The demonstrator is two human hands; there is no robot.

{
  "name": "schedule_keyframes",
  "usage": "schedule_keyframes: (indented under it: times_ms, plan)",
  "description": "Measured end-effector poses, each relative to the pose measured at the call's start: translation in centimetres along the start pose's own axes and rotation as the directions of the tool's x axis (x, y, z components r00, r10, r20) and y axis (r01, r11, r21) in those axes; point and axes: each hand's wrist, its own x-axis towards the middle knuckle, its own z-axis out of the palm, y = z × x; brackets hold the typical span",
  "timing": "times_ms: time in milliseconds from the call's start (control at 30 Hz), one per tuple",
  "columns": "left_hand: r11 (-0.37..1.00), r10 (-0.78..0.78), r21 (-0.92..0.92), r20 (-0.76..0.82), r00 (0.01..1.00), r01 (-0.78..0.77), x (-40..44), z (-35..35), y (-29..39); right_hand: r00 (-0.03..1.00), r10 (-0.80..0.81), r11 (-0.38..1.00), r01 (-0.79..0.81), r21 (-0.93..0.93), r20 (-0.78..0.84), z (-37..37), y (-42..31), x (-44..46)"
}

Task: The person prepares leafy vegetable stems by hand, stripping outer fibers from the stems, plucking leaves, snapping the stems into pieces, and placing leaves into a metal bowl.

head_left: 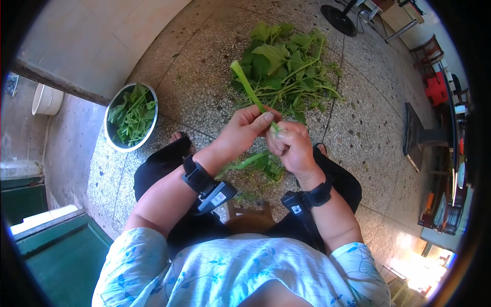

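Observation:
My left hand (244,127) is closed around a thick light-green stem (245,84), whose cut end points up and away from me. Right beside it, my right hand (290,144) pinches the stem's near end, where a pale green bit shows between thumb and fingers. Below my hands another green strip (250,160) hangs or lies; I cannot tell whether it joins the held stem. Just beyond, a heap of leafy green vines (286,64) with broad leaves and thin stalks is spread on the floor. Smaller green scraps (271,171) lie between my feet.
A metal basin (129,149) with picked leaves and stalks stands at the left. Under me is a wooden stool (250,211). A green cabinet (66,261) is at the lower left. Furniture, including a red item (436,88), lines the right side; a round black base (338,20) stands far back.

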Motion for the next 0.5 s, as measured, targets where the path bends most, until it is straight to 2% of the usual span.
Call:
schedule_keyframes:
  times_ms: [100,267,400,467,500]
  plan:
    - [0.997,0.017,-0.070,0.011,1.000,-0.016,0.1,-0.1,0.1,1.000,-0.005,1.000,0.005,0.021,-0.003,-0.2,0.0,-0.1]
    - [0.999,-0.042,0.009,-0.055,0.998,0.043,0.5,-0.5,0.3,0.998,-0.053,0.998,0.055,0.033,-0.045,0.0,0.0,-0.1]
    - [0.992,-0.082,0.084,-0.106,0.991,0.092,1.0,-1.6,0.5,0.996,-0.025,0.998,0.030,0.056,-0.080,0.1,-0.1,-0.3]
    - [0.986,-0.164,-0.033,-0.288,0.943,0.161,1.5,-3.9,1.0,0.979,-0.204,0.979,0.204,-0.006,0.012,0.0,-0.8,-0.5]
    - [0.990,-0.138,-0.037,-0.257,0.956,0.133,1.4,-4.1,1.7,0.979,-0.205,0.979,0.205,-0.005,0.016,-0.1,-1.1,-0.4]
